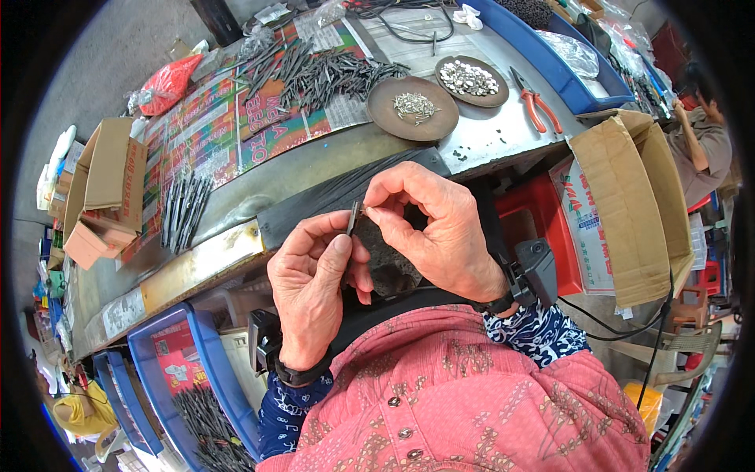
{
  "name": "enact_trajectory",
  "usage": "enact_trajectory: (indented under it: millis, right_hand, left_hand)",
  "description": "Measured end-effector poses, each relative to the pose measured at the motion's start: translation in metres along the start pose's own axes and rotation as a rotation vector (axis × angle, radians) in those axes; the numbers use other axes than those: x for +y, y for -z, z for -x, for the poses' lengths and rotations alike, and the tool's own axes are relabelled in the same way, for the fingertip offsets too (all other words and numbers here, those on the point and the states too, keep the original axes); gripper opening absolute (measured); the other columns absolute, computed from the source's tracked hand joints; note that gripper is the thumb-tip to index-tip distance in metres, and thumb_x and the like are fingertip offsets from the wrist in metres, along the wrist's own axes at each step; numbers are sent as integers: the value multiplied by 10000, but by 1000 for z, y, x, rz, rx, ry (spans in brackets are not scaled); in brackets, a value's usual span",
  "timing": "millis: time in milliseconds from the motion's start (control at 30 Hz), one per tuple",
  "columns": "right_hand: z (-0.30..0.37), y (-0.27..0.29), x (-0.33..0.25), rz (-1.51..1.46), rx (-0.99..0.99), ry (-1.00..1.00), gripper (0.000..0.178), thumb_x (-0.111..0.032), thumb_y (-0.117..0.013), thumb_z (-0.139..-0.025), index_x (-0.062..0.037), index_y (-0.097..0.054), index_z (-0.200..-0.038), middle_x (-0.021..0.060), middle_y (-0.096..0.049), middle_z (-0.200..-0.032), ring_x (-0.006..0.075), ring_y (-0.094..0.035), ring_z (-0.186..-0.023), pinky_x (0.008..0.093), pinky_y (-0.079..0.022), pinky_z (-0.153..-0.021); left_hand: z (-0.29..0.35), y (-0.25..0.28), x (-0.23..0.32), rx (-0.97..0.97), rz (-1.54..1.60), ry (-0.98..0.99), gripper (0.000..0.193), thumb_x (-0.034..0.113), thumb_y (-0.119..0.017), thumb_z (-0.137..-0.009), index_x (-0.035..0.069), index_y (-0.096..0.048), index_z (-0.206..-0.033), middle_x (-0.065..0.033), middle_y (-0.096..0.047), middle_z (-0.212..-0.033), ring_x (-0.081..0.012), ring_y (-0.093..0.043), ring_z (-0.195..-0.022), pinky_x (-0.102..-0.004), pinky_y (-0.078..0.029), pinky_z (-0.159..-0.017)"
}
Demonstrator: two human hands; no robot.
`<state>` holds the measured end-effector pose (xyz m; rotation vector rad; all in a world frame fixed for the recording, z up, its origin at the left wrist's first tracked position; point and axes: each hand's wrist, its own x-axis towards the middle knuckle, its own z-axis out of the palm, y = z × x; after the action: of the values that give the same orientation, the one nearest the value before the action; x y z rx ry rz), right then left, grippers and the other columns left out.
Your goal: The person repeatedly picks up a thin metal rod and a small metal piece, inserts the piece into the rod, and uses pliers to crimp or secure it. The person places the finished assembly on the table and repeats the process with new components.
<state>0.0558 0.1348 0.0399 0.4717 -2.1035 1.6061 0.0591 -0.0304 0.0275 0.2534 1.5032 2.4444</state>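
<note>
Between the thumb and fingers of my left hand [308, 295] stands a narrow dark strip-shaped piece [353, 219], its upper end sticking out. My right hand [444, 224] pinches thumb and forefinger together right beside that end; whatever is in the pinch is too small to name. Beyond my hands a brown round dish [383, 112] holds small metal pins [415, 108]. Next to it, a second brown dish [485, 101] carries small silvery round bits [469, 79]. Red-handled pliers [537, 110] lie to the right of the dishes.
Dark slender pieces [338, 79] are heaped on printed cardboard at the far side, with a smaller bunch [186, 208] at left. Cardboard boxes [110, 177] stand left and right [629, 204]. Blue bins [140, 346] sit below the table's left edge. Another person [700, 145] is at far right.
</note>
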Motion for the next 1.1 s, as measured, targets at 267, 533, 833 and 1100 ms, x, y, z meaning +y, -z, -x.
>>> enact_trajectory:
  millis: [267,533,833,1100]
  right_hand:
    - [1,-1,1,-32,1,-66,151,63,-646,-823,-10,-597,-946,24,-606,-845,67,-569,-747,215,-475,-648]
    - [4,-2,3,-31,2,-91,194,48,-664,-836,-4,-569,-996,26,-615,-875,60,-573,-776,212,-482,-665]
    - [6,0,8,-176,-20,-204,222,48,-675,-843,5,-545,-1018,32,-619,-914,65,-581,-848,209,-495,-745]
    - [1,5,15,-438,-101,-376,171,25,-658,-863,26,-585,-1017,36,-614,-938,72,-586,-887,218,-498,-767]
  left_hand:
    - [1,-1,-3,26,-87,-33,239,58,-562,-958,-54,-562,-1169,-91,-640,-838,-120,-607,-599,-233,-503,-486]
    - [5,-6,-8,105,-314,-155,222,-10,-554,-947,-38,-600,-1162,-76,-646,-867,-90,-597,-632,-215,-500,-534]
    - [6,-5,-14,100,-297,-164,224,-5,-556,-948,-29,-605,-1165,-78,-642,-856,-97,-598,-623,-220,-504,-523]
    - [7,-3,-15,55,-150,-105,208,-14,-545,-948,-38,-599,-1147,-92,-642,-845,-105,-595,-595,-228,-504,-513]
